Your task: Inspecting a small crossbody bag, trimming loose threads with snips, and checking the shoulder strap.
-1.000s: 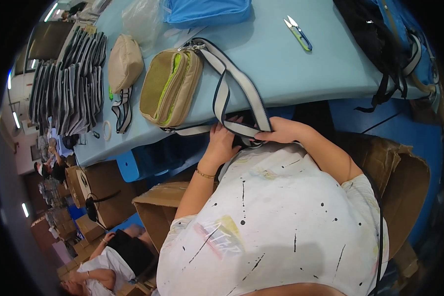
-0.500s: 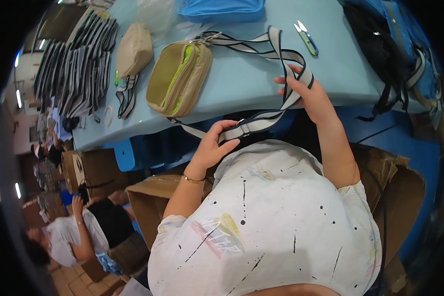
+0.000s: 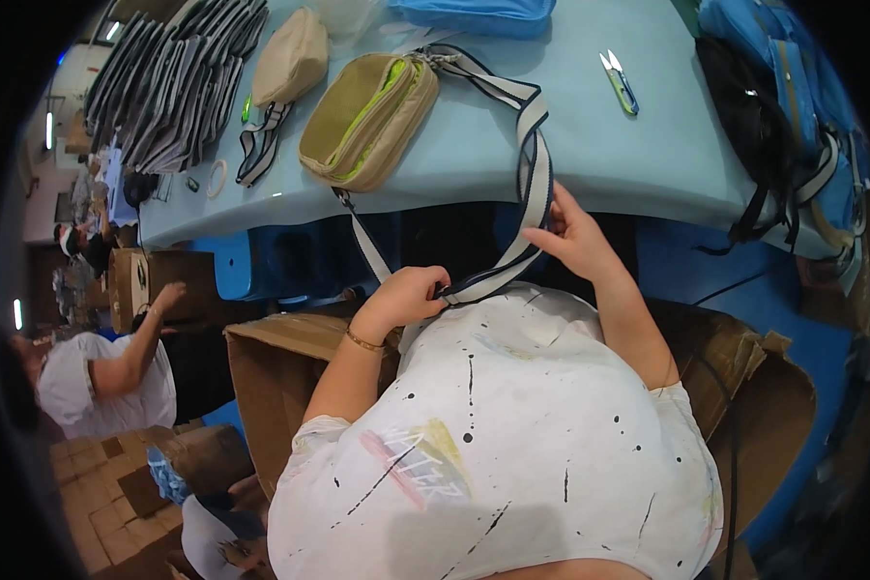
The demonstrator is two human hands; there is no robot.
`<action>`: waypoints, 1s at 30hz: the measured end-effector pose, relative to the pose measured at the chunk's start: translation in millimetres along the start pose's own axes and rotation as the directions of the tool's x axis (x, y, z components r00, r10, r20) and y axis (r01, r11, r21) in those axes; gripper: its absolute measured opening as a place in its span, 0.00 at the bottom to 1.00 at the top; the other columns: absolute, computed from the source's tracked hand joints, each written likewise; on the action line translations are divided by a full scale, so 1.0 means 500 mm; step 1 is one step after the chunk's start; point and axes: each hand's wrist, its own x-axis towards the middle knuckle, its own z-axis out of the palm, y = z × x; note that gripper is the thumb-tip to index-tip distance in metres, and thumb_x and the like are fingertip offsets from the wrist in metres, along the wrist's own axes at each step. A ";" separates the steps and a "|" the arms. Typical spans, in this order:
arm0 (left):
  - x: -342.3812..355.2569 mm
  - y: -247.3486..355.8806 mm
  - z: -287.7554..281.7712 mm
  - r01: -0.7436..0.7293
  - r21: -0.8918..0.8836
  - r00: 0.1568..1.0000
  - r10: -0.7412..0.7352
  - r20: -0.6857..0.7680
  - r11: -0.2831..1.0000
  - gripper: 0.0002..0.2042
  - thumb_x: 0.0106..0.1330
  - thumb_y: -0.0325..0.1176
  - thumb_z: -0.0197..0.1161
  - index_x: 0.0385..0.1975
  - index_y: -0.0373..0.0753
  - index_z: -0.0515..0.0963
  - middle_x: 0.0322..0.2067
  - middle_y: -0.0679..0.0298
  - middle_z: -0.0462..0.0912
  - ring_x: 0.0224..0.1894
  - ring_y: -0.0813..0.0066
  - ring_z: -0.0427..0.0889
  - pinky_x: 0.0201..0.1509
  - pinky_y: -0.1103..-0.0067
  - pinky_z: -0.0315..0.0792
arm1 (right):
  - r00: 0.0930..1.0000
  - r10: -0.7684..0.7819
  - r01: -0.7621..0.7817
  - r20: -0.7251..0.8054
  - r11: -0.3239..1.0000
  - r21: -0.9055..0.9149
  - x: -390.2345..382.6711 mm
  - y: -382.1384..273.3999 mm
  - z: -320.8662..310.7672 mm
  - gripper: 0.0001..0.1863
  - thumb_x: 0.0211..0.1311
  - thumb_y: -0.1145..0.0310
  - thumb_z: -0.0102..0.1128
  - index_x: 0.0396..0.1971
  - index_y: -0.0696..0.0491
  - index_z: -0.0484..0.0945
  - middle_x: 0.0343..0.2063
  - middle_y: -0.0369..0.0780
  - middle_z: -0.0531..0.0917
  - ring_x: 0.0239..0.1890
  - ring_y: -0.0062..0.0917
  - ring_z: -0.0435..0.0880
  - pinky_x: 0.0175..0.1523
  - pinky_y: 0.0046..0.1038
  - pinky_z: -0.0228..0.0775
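Observation:
A beige pouch bag (image 3: 353,126) with a lime-green zip lining lies near the table's front edge. Its white webbing strap (image 3: 535,159) with dark edges loops off the table toward my body. My left hand (image 3: 411,295) is closed on the low part of the strap, close to my shirt; its fingers cover part of the webbing. Beside the strap's right side is my right hand (image 3: 578,242), thumb and fingers apart, the thumb touching the webbing. A clip joins the strap's left end to the bag.
Thread snips (image 3: 621,85) lie at the right of the table (image 3: 638,145). Black and blue bags (image 3: 759,116) crowd the right end. A second beige pouch (image 3: 293,56), stacked grey pieces (image 3: 179,87) and a blue case (image 3: 478,14) stand around the back and left. Cardboard boxes (image 3: 271,387) flank me.
The strap's right loop has come off my right hand's fingers and straightened; that hand has moved down and left. My left hand has lowered and closed further on the webbing.

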 end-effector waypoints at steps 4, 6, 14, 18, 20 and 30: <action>-0.014 -0.032 0.018 -0.218 -0.163 0.966 0.190 -0.173 0.962 0.10 0.50 0.25 0.60 0.32 0.35 0.70 0.26 0.61 0.70 0.28 0.72 0.70 0.31 0.77 0.66 | 0.998 0.021 -0.020 -0.057 1.000 0.009 -0.011 0.010 0.024 0.39 0.56 0.72 0.66 0.66 0.52 0.56 0.44 0.38 0.76 0.43 0.19 0.76 0.48 0.22 0.70; -0.036 -0.028 -0.003 -0.093 -0.446 0.995 0.100 -0.008 0.890 0.10 0.49 0.24 0.57 0.29 0.36 0.64 0.34 0.60 0.74 0.31 0.77 0.68 0.35 0.80 0.66 | 0.999 -0.005 0.013 -0.050 0.988 0.152 -0.014 0.019 0.019 0.38 0.54 0.68 0.68 0.63 0.55 0.58 0.45 0.41 0.77 0.42 0.24 0.77 0.47 0.26 0.71; -0.105 0.031 -0.065 -0.303 -0.661 0.936 0.083 -0.343 0.686 0.16 0.54 0.16 0.43 0.43 0.34 0.60 0.34 0.61 0.71 0.27 0.79 0.74 0.31 0.81 0.70 | 0.980 0.178 -0.154 0.094 0.964 -0.216 -0.027 0.024 0.026 0.24 0.62 0.65 0.60 0.56 0.57 0.70 0.38 0.38 0.81 0.35 0.20 0.79 0.41 0.23 0.72; -0.099 0.031 -0.063 -0.420 -0.386 0.862 0.228 -0.453 0.821 0.17 0.53 0.17 0.49 0.44 0.36 0.63 0.32 0.65 0.67 0.25 0.82 0.64 0.29 0.84 0.63 | 0.832 0.250 -0.274 0.496 0.961 -0.024 -0.013 -0.033 0.043 0.23 0.68 0.64 0.53 0.60 0.58 0.67 0.48 0.43 0.79 0.39 0.21 0.80 0.42 0.22 0.73; -0.108 0.062 -0.073 -0.376 -0.395 0.904 0.236 -0.357 0.838 0.16 0.53 0.19 0.55 0.42 0.37 0.67 0.34 0.65 0.66 0.29 0.79 0.65 0.32 0.84 0.63 | 0.855 0.168 -0.353 0.491 0.882 0.313 -0.006 -0.050 0.068 0.26 0.70 0.62 0.49 0.62 0.60 0.62 0.51 0.45 0.77 0.45 0.24 0.80 0.45 0.24 0.74; -0.066 0.080 -0.015 -0.510 -0.452 0.854 0.367 -0.370 0.731 0.16 0.50 0.27 0.72 0.38 0.39 0.75 0.38 0.63 0.66 0.43 0.71 0.68 0.46 0.82 0.66 | 0.560 -0.669 0.070 0.490 0.627 0.776 0.022 -0.213 0.090 0.31 0.51 0.65 0.67 0.53 0.66 0.69 0.38 0.51 0.81 0.40 0.36 0.83 0.47 0.33 0.73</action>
